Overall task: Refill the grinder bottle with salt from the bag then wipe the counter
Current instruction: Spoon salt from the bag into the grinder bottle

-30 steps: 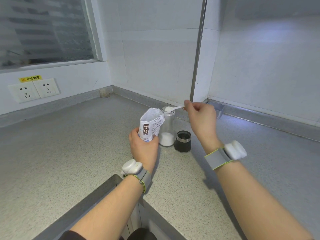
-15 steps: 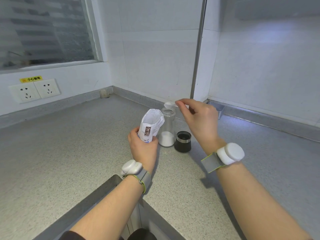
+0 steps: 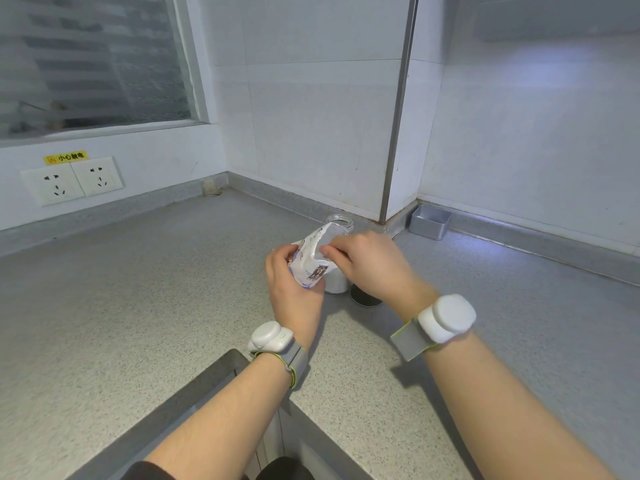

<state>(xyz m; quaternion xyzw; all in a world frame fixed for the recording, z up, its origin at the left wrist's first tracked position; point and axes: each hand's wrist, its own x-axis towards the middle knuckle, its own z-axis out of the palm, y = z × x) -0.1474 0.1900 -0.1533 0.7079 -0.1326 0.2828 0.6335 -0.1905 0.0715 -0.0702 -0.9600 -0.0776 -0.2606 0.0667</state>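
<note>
**A:** Only the head view to go on, so tell me what you read there.

**B:** From my seat, I see the left hand (image 3: 294,292) wrapped around the lower part of the small white printed salt bag (image 3: 310,261), holding it upright just above the grey speckled counter (image 3: 138,289). The right hand (image 3: 367,263) has its fingertips pinched together at the bag's open mouth. I assume a spoon is in there, but I cannot tell; whatever it pinches is hidden by the bag and the fingers.

**A:** And the bottle?

**B:** The clear glass grinder bottle (image 3: 341,225) stands directly behind the bag, near the wall corner, mouth open. Its base shows a white layer of salt below the bag's edge, so I judge it only partly filled. Its dark round grinder cap (image 3: 363,297) sits on the counter just beside the bottle, mostly hidden under the right wrist.

**A:** So how far along are we?

**B:** Mid-refill, I'd say. The cap is off, some salt is in, more scooping looks needed. Capping the bottle and wiping the counter are both left; I see no cloth in view. A small square metal tray (image 3: 429,221) sits by the wall to the right, well apart from the work.
</note>
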